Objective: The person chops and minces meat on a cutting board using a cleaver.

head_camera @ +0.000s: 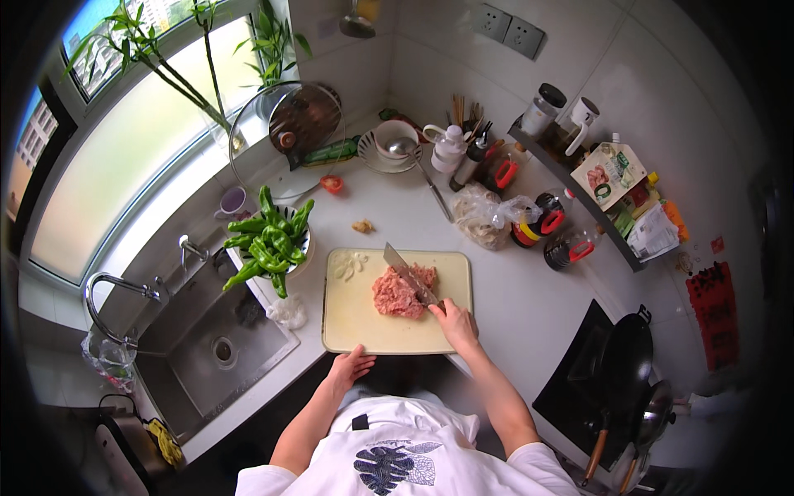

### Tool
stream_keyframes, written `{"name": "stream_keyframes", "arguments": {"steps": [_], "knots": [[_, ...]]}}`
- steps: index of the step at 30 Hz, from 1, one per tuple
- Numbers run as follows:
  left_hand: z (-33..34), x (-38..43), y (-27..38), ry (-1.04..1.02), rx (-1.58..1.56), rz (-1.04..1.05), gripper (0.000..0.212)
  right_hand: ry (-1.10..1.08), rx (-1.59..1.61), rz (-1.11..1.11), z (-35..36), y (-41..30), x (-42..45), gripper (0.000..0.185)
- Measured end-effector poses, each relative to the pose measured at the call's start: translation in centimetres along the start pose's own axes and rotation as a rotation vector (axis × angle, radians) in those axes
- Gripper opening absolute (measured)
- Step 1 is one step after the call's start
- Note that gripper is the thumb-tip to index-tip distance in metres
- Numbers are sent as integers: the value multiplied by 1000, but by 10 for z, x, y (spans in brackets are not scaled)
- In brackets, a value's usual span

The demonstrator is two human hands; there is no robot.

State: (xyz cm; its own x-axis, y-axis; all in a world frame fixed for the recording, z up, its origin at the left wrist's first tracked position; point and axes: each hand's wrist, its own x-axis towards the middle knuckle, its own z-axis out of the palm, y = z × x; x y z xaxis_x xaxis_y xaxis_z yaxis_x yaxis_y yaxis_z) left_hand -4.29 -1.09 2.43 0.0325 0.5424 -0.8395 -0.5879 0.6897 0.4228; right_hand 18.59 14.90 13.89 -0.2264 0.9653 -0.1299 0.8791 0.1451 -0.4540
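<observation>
My right hand [456, 322] grips the handle of a cleaver [409, 273], whose blade lies across a mound of pink minced meat [396, 296]. The meat rests on a cream cutting board [353, 328], with several pale slices, perhaps garlic, at its upper left corner [351, 265]. At the board's near edge is my left hand [352, 370], thumb on the rim and fingers apart, grasping no tool. A bowl of green peppers [273, 243] stands left of the board. Beyond the board lie a piece of ginger [362, 226] and a cut tomato [332, 184].
On the left is a steel sink [205, 366] with a faucet [99, 297]. A glass lid [291, 136], a bowl with a ladle [397, 142] and sauce bottles [539, 220] stand at the back. A wok [626, 353] sits on the black cooktop [567, 378] at right.
</observation>
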Motion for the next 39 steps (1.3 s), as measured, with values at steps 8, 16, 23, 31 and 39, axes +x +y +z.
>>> {"name": "stream_keyframes", "arguments": {"steps": [8, 16, 23, 31, 39], "knots": [[-1, 1, 8, -71, 83, -50, 43, 49, -111, 21, 31, -7, -22, 40], [-5, 3, 5, -75, 113, -63, 41, 111, -84, 14, 34, -34, -38, 39], [-7, 1, 4, -67, 123, -36, 39, 173, -35, -18, 26, -37, -44, 40], [-6, 0, 6, -77, 165, -34, 42, 138, -2, 15, 17, -39, -39, 39], [-11, 2, 4, -72, 190, -41, 43, 101, 48, 10, 18, -28, -33, 39]]}}
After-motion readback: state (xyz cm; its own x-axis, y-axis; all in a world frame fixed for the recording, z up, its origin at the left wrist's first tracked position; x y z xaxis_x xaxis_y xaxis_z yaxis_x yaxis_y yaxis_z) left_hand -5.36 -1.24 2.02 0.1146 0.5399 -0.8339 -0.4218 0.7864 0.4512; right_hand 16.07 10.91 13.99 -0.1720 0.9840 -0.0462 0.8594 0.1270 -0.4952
